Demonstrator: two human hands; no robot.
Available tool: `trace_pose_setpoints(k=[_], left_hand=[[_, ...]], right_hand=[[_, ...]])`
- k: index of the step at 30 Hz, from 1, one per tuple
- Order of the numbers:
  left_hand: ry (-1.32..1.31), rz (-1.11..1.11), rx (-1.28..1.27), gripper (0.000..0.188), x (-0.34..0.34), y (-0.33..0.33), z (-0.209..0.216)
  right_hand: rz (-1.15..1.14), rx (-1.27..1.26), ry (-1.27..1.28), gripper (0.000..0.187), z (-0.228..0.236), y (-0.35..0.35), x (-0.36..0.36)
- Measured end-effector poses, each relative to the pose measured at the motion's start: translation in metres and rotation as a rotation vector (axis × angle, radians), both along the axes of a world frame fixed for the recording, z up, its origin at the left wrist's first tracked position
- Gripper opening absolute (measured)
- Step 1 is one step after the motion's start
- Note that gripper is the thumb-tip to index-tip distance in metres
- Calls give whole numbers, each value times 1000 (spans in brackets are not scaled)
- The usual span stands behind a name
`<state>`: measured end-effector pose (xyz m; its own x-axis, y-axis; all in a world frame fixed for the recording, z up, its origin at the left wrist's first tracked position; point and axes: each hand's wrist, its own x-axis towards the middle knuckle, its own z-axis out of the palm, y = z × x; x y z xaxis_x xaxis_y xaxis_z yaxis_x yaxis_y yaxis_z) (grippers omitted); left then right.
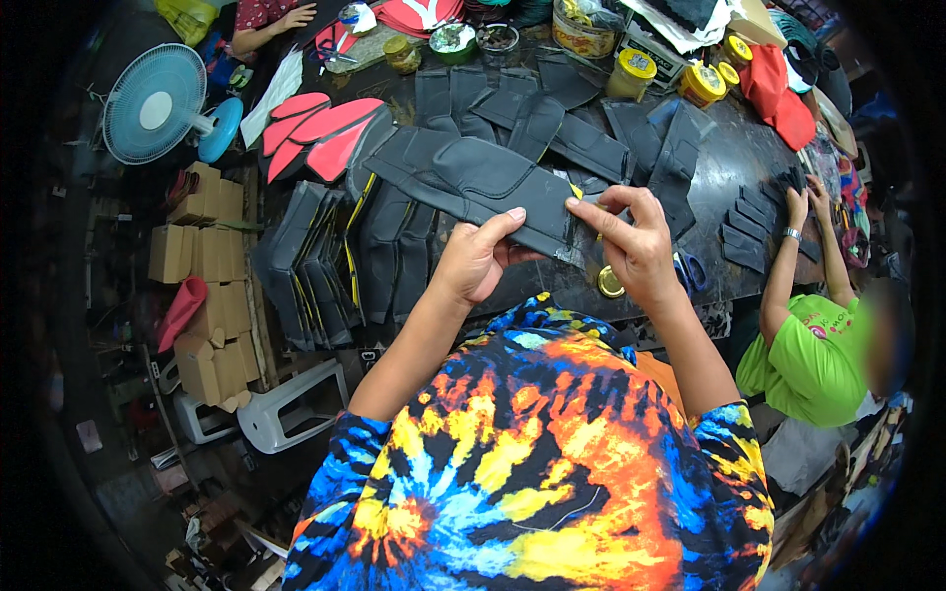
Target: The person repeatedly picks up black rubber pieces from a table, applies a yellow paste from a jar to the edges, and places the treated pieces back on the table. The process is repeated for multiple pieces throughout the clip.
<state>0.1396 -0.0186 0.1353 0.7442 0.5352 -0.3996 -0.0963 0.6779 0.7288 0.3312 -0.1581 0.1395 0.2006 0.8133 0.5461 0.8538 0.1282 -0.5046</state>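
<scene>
Both hands, left hand (473, 258) and right hand (636, 246), pinch-clamped on grey shoe-upper panel (473, 177) edge over bench (739, 158); looks light, floppy, best held at the edges.

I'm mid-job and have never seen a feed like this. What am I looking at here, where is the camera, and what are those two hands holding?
This is one picture from a wide fisheye camera worn on a person's head, looking down, so straight edges bend near the rim. No machine is involved: the two bare forearms coming up from the bottom belong to the wearer, who has on a bright tie-dye shirt. The left hand and right hand together grip the near end of a long dark grey cut fabric piece above a dark worktable. On the table lie more grey pieces, red pieces and yellow-lidded jars. Stacked grey pieces hang at the left edge. A co-worker in a green shirt handles small pieces at the right. A blue fan stands at the left.
</scene>
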Motion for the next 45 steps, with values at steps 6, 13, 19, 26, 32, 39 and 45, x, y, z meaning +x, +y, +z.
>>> trace_pose_setpoints(k=[6,13,19,26,32,39,45], left_hand=[[-24,-33,-28,34,-5,-3,0],[111,-180,197,39,-15,-17,-4],[143,-504,627,47,3,-31,-31],[132,-434,824,61,-8,-29,-49],[419,-140,809,46,-63,11,-65],[599,32,979,40,-115,33,-91],[915,277,1117,42,-157,81,-108]], right_hand=[[-41,39,-55,54,-2,3,11],[-4,-10,305,56,17,-16,-1],[238,-91,1268,90,17,-6,-9],[-46,-9,873,88,15,-30,56],[-422,-307,79,83,-24,-39,168],[-391,-607,4,81,-90,5,222],[-355,-445,81,92,-131,7,230]])
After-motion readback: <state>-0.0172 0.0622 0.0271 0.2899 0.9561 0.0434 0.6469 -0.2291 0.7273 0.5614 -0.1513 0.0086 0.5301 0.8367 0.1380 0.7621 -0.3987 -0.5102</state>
